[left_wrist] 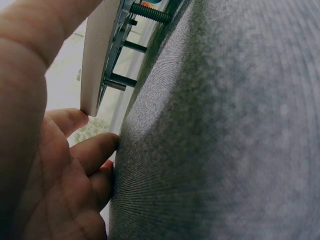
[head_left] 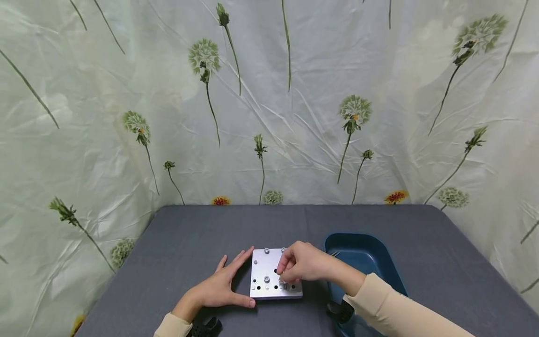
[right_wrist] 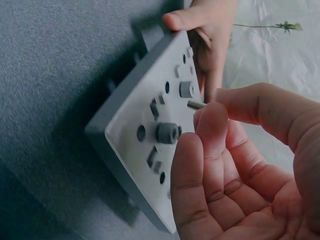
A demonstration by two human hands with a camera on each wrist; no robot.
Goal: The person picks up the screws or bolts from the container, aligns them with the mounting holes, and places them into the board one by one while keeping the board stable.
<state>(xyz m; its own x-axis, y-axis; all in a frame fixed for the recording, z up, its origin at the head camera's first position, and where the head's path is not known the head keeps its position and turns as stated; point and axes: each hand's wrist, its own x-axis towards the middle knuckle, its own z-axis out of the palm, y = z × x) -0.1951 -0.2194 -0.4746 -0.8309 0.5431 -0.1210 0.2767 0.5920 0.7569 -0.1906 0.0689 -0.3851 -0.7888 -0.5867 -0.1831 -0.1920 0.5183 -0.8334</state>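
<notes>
A silver metal plate [head_left: 261, 267] with holes and several socket-head bolts [right_wrist: 168, 133] lies in front of me. Bolt shanks [left_wrist: 150, 12] stick out beneath it, as the left wrist view shows. My left hand [head_left: 219, 285] spans its left side with fingers extended, the thumb at the near corner and the index fingertip at the far one. Over the plate's right half, my right hand [head_left: 305, 262] pinches a small screw [right_wrist: 194, 104] between thumb and fingertips. Its threaded end points at the plate; the rest is hidden in the fingers.
A dark blue tray [head_left: 372, 262] stands to the right, partly under my right forearm, with thin metal pieces [head_left: 335, 254] near its left side. The dark grey tablecloth [head_left: 202, 234] meets a flower-print curtain [head_left: 294, 140] at the back.
</notes>
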